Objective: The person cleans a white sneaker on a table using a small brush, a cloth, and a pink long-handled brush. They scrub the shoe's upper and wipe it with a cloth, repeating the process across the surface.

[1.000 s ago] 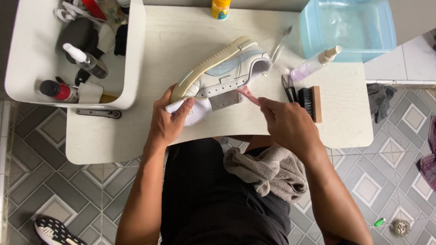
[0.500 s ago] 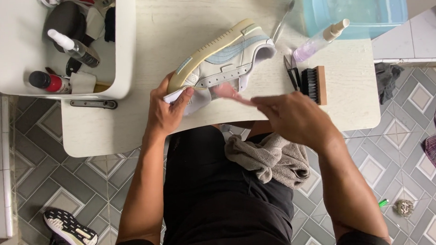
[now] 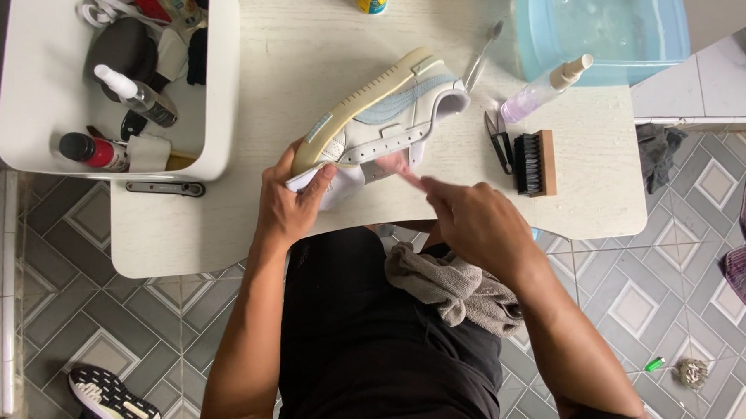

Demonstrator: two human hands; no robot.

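The fingers (image 3: 430,187) of the right hand (image 3: 476,225) are pinched narrow on a small pink tool (image 3: 399,167), seemingly a slim brush, whose blurred tip lies against the side of the white sneaker (image 3: 384,119). A second ago that hand was higher and closer to the shoe's middle; half a second ago it had pulled back toward the body, and now it is forward again, with the tip by the eyelet row. Taken together, this reads as a scrubbing stroke going back and forth along the upper, so the cleaning appears to be mid-course rather than finished.

The left hand (image 3: 289,205) wraps around the heel end of the sneaker (thumb on the sole edge, fingers closed over the white fabric beneath) and holds it tilted on its side, sole facing away from the body, above the near part of the white table (image 3: 182,244). Its grip has not shifted across the three moments; only the camera has drifted.

On the table to the right lie a bristle brush (image 3: 534,162) with a wooden back, black scissors (image 3: 499,144) and a clear spray bottle (image 3: 547,87), all untouched. A light blue basin (image 3: 602,32) stands at the far corner, and a grey cloth (image 3: 453,287) rests on the person's lap.
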